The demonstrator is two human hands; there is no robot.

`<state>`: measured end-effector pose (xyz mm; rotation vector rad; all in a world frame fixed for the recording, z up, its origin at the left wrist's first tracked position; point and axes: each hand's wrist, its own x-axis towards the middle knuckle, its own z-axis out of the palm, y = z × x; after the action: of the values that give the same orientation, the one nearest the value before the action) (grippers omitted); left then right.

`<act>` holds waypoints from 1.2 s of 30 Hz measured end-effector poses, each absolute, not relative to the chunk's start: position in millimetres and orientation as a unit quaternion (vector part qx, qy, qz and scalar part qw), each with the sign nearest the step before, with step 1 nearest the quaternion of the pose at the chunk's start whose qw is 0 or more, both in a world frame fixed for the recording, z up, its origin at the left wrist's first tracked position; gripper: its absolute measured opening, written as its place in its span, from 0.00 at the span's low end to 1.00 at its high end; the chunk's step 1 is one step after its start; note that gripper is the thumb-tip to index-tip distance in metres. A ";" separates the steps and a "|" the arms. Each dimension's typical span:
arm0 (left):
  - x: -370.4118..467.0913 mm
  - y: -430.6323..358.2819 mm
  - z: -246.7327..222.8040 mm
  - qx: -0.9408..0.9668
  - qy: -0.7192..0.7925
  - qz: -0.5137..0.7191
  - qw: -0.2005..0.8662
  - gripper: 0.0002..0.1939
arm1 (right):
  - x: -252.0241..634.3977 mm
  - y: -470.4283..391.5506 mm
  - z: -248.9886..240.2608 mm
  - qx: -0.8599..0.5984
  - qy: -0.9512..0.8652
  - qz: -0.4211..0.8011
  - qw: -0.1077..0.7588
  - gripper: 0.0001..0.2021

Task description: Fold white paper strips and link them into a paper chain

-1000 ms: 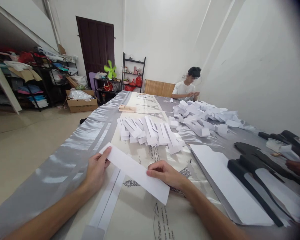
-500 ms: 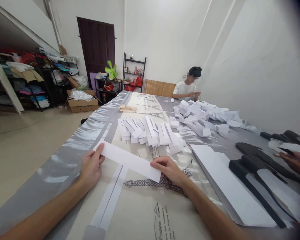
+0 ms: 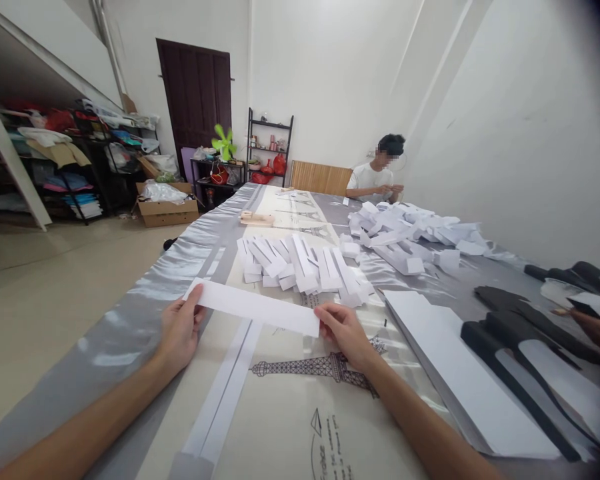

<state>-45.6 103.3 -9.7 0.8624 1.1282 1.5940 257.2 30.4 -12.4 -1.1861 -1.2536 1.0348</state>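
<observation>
A long white paper strip (image 3: 257,309) is stretched between my two hands, above the printed tablecloth. My left hand (image 3: 180,327) pinches its left end between thumb and fingers. At the right end, my right hand (image 3: 344,332) pinches the corner. Beneath and nearer to me lies a long white folded paper piece (image 3: 225,393) with a dark seam down its middle. Just beyond the strip is a spread pile of folded white paper pieces (image 3: 300,263). Right of my right forearm rests a stack of white paper sheets (image 3: 460,367).
A larger heap of white folded paper (image 3: 415,230) covers the far right of the table. Black rolled material (image 3: 520,380) lies at the right, by another person's hand (image 3: 597,327). A person in a white shirt (image 3: 375,179) sits at the far end. A wooden object (image 3: 257,218) lies mid-table.
The right end of the strip has risen, and my right hand has moved slightly up and right, so the strip is more level. Both hands keep their hold.
</observation>
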 end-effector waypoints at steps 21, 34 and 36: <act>-44.7 82.9 -0.4 0.630 0.374 0.407 0.545 0.18 | 230.6 20.4 -9.2 -0.396 -0.313 0.523 0.687 0.12; -40.7 70.3 2.0 0.745 0.300 0.302 0.513 0.29 | 226.7 20.0 -11.6 -0.419 -0.286 0.536 0.675 0.16; -36.3 64.7 3.8 0.733 0.283 0.301 0.541 0.29 | 226.9 16.7 -5.8 -0.422 -0.322 0.544 0.649 0.17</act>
<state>-36.3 64.7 3.8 1.7416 0.6733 0.7143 226.9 16.7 -5.8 -0.9591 -0.7323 1.2368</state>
